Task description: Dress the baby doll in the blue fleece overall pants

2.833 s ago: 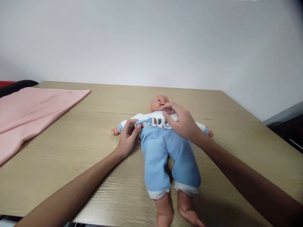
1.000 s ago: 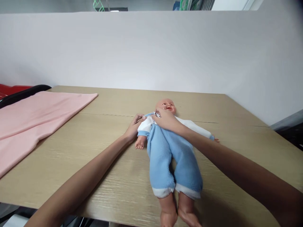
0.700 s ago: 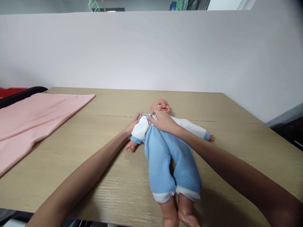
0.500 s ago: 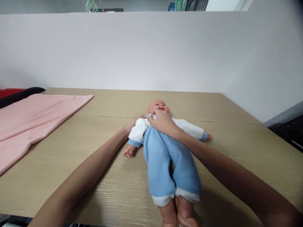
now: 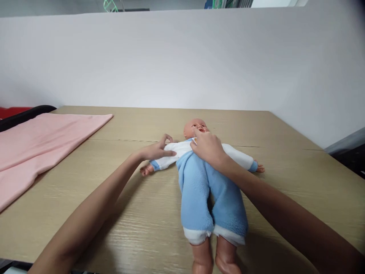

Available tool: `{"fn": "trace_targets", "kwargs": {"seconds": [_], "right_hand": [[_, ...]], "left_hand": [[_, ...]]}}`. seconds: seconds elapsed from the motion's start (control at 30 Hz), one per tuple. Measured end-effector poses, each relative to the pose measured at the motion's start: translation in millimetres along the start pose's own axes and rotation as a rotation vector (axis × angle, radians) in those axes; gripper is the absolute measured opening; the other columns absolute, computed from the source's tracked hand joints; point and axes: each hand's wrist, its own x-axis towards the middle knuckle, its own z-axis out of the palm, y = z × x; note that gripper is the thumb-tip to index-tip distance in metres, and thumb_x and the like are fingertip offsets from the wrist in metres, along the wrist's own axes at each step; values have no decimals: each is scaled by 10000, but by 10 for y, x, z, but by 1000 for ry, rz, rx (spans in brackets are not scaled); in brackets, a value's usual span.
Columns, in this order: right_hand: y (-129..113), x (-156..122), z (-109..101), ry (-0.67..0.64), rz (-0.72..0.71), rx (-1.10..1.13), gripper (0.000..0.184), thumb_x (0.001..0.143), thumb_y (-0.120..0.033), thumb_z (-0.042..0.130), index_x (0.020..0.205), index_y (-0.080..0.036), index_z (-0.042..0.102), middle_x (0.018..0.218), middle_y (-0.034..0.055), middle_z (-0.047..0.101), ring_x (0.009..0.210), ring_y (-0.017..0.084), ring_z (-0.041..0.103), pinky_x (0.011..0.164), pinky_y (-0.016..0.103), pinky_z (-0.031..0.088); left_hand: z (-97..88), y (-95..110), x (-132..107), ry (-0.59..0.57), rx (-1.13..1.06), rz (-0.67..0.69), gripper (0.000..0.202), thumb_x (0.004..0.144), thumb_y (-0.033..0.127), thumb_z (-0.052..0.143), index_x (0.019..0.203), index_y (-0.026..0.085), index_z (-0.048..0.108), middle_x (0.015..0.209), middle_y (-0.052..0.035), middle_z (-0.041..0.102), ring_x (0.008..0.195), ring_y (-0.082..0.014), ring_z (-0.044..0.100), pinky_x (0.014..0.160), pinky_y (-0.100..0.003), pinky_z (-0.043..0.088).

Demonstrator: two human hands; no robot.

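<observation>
Cloth at the chest and shoulder of the doll [image 5: 196, 190] seems to be what is being handled, and soft fabric like this probably responds best to small, even tugs, with one hand steadying the body so that it does not slide or twist. Doll and clothes lie on the table [image 5: 137, 224], face up, straight ahead of the person, arms spread to either side and feet toward the near edge. Keeping the pressure light near the neck and laying the white sleeve [image 5: 167, 162] flat before working on the front would likely spare the fabric from bunching against the blue trousers [image 5: 198, 201]. Left hand [image 5: 156, 149] has its thumb and index finger well apart, the thumb stretched along the upper part of that sleeve and the index finger crooked above it, with nothing visibly gripped. Right hand [image 5: 209, 147] lies over the upper chest, index finger reaching up to the chin and mouth, thumb lower at the front of the top; a gap shows between those two, but the remaining fingers are hidden, so whether they pinch any cloth cannot be told.
</observation>
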Motion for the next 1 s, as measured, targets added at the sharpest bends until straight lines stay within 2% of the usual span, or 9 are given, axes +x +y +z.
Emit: {"fn": "trace_targets", "kwargs": {"seconds": [0.1, 0.2, 0.33, 0.5, 0.63, 0.73, 0.83, 0.9, 1.0], "right_hand": [[39, -26, -18, 1, 25, -23, 349, 1043, -275, 577, 1366, -181, 671, 1191, 198, 819, 1087, 401, 790, 860, 424, 550], [81, -40, -2, 8, 5, -5, 341, 1064, -332, 564, 1338, -171, 689, 1151, 201, 825, 1061, 401, 794, 859, 427, 554], [239, -56, -42, -47, -36, 176, 449, 1070, -569, 582, 1259, -190, 731, 1227, 185, 824, 1145, 407, 771, 941, 446, 565], [705, -192, -185, -310, -26, 484, 576, 1053, -701, 547, 1297, -222, 756, 1385, 125, 797, 1251, 372, 738, 1083, 461, 562], [1184, -437, -99, -419, -111, 737, 586, 982, -749, 644, 1297, -274, 777, 1390, 77, 802, 1296, 355, 735, 1121, 469, 587], [1469, -642, 99, -271, -148, 841, 517, 958, -752, 674, 1163, -294, 800, 1233, 85, 835, 1182, 339, 771, 1038, 463, 629], [1604, -796, 322, 53, -151, 716, 391, 1000, -664, 662, 1102, -307, 785, 1123, 92, 832, 1058, 332, 773, 977, 485, 624], [1608, -854, 455, 270, -102, 669, 327, 1008, -600, 665, 1087, -300, 767, 1084, 94, 823, 1006, 331, 769, 964, 506, 616], [1552, -887, 586, 427, -38, 655, 265, 1030, -521, 646, 1094, -286, 750, 1097, 96, 806, 1019, 330, 765, 972, 514, 606]], "left_hand": [[-33, 7, -30, 0, 144, 7, 618, 917, 601, 738, 1361, 277, 455, 852, 36, 606, 764, -221, 587, 708, -332, 437], [-3, -12, 0, -11, 176, 66, 583, 930, 598, 696, 1361, 271, 480, 983, -7, 664, 892, -249, 627, 793, -348, 467], [17, -62, 52, 14, 192, 70, 651, 919, 654, 690, 1383, 246, 488, 1155, -69, 688, 1018, -278, 648, 856, -371, 493], [21, -97, 56, 79, 185, 69, 662, 929, 689, 684, 1402, 250, 536, 1310, -102, 704, 1135, -309, 665, 954, -407, 507], [65, -96, 70, 143, 141, 90, 619, 915, 637, 707, 1379, 249, 578, 1402, -109, 686, 1218, -337, 644, 1047, -445, 493], [166, -8, 91, 252, 230, 48, 524, 881, 555, 753, 1278, 230, 642, 1387, -147, 689, 1322, -413, 567, 1142, -541, 439], [405, 248, 117, 462, 438, 64, 385, 865, 329, 734, 1222, 203, 668, 1371, -193, 658, 1350, -456, 507, 1163, -623, 404], [634, 500, 155, 569, 493, 233, 320, 916, 196, 612, 1232, 184, 657, 1392, -193, 646, 1317, -411, 520, 1165, -606, 411], [978, 887, 268, 491, 488, 522, 227, 1024, 221, 570, 1230, 197, 662, 1362, -152, 682, 1328, -345, 546, 1195, -525, 430]]}}
